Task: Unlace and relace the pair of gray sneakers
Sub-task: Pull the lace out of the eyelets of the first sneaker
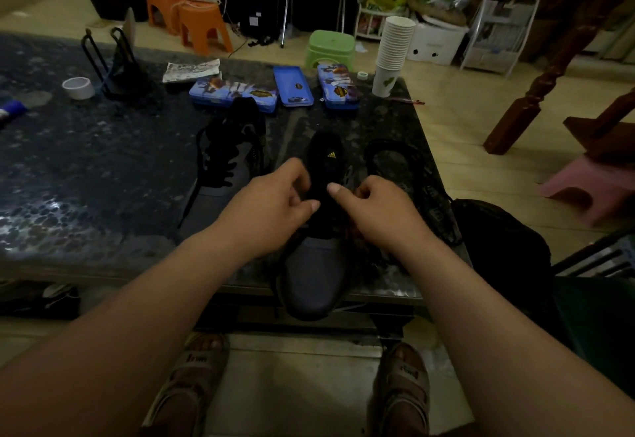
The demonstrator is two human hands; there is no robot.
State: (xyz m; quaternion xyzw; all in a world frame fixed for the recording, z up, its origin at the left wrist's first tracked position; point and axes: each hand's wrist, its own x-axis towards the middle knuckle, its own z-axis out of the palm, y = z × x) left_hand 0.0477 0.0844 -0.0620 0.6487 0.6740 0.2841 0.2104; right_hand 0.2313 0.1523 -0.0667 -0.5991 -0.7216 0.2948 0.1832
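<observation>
Sandals point(197, 380) are being worn below both wrists. The left hand point(275, 208) and right hand point(376, 208) are being held close together, fingers curled, over the near sneaker point(316, 275); whether a lace is being pinched cannot be told. That sneaker is being rested under the hands, toe overhanging the table point(86, 161) edge. The second sneaker point(221, 175) is being left just beyond the left hand, blue cases point(233, 93) farther off.
</observation>
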